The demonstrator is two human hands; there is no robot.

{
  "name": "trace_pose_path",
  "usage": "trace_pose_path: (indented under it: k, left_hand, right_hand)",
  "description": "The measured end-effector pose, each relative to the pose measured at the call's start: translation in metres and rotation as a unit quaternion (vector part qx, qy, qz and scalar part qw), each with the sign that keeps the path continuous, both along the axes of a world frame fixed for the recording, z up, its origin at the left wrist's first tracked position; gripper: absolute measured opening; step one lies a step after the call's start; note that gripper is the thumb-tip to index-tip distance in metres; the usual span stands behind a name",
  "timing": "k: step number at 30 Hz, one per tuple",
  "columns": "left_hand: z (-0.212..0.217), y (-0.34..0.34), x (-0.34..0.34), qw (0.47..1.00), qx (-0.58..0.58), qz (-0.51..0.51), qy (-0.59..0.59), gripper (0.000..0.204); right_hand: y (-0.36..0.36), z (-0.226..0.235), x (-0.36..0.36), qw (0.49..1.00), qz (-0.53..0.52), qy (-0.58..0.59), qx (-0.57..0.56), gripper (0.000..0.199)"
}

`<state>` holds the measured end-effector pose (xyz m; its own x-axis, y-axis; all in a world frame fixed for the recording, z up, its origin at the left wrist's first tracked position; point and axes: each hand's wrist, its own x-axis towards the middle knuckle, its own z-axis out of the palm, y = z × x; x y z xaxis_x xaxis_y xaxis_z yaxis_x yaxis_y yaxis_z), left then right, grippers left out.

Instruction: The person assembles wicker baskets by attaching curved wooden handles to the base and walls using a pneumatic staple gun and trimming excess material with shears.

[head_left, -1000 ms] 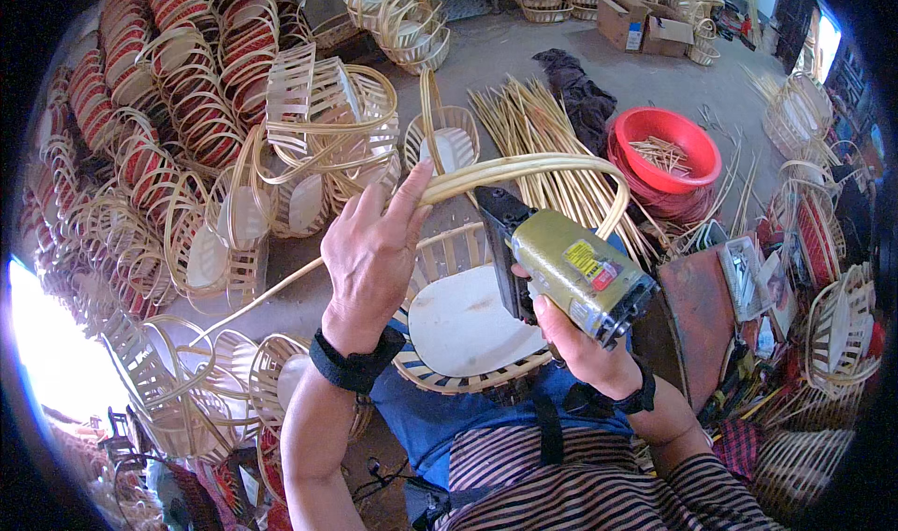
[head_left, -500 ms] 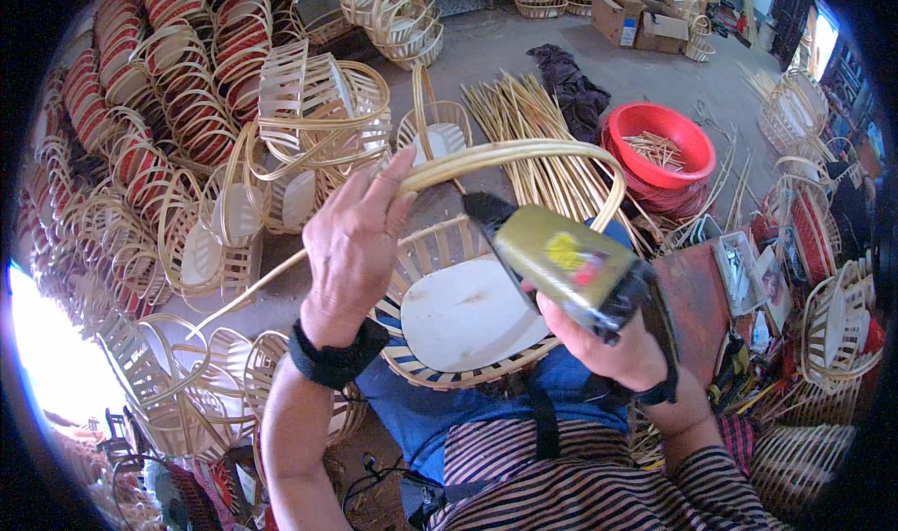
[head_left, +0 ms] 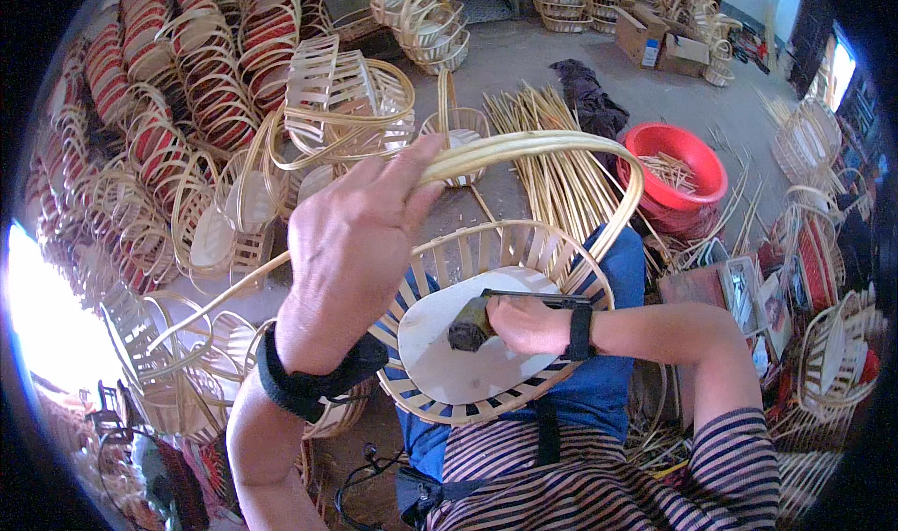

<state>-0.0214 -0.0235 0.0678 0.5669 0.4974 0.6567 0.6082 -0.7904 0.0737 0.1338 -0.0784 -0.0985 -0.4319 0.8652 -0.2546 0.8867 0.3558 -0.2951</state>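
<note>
An oval basket [head_left: 398,381] of pale wooden strips with a flat white base [head_left: 426,325] rests on my lap. My left hand [head_left: 351,236] is closed round the basket handle [head_left: 524,145], a bundle of bent cane strips arching over the basket. A loose end of cane [head_left: 220,295] sticks out to the left of that hand. Inside the basket, low over the base, my right hand [head_left: 528,325] grips an olive-gold and dark nail gun [head_left: 470,325]. Its head points left, and a long dark bar runs behind the hand toward the right wall. The gun's tip is hard to make out.
Stacked red-and-tan baskets [head_left: 201,54] crowd the far left, with loose baskets [head_left: 224,203] nearer. Ahead lies a pile of cane sticks [head_left: 547,157] beside a red basin [head_left: 697,189]. Cardboard boxes [head_left: 641,35] stand far back. Tools and a tray [head_left: 742,292] are at right.
My right hand has brought the nail gun from above the basket's right side down inside it, turning it leftward. My left hand keeps its hold on the handle. The view has shifted slightly.
</note>
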Motion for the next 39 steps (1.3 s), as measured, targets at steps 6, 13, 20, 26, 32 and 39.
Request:
trace_pose_path:
  k: [6, 13, 20, 26, 32, 39]
  left_hand:
    - [-0.004, -0.002, -0.006, 0.995, -0.092, 0.043, 0.023, 0.026]
    - [-0.024, 0.009, -0.007, 0.999, 0.003, 0.0, -0.042, 0.028]
    - [-0.02, 0.007, -0.001, 0.999, -0.03, 0.036, -0.013, 0.029]
    - [-0.023, 0.008, 0.005, 0.999, -0.027, 0.029, -0.017, 0.029]
    - [-0.023, 0.005, -0.002, 0.999, -0.038, 0.022, -0.031, 0.03]
    - [-0.024, 0.005, 0.004, 0.999, 0.01, 0.011, -0.034, 0.029]
  right_hand:
    - [-0.012, 0.065, -0.003, 0.919, 0.203, 0.328, -0.085, 0.041]
    - [-0.087, 0.161, -0.071, 0.41, 0.376, 0.78, -0.286, 0.08]
    - [-0.091, 0.158, -0.088, 0.284, 0.407, 0.802, -0.331, 0.084]
    - [-0.07, 0.147, -0.064, 0.451, 0.357, 0.742, -0.343, 0.08]
    - [-0.036, 0.14, -0.011, 0.857, 0.18, 0.483, -0.015, 0.077]
    - [-0.02, 0.175, 0.009, 0.845, 0.167, 0.162, 0.481, 0.073]
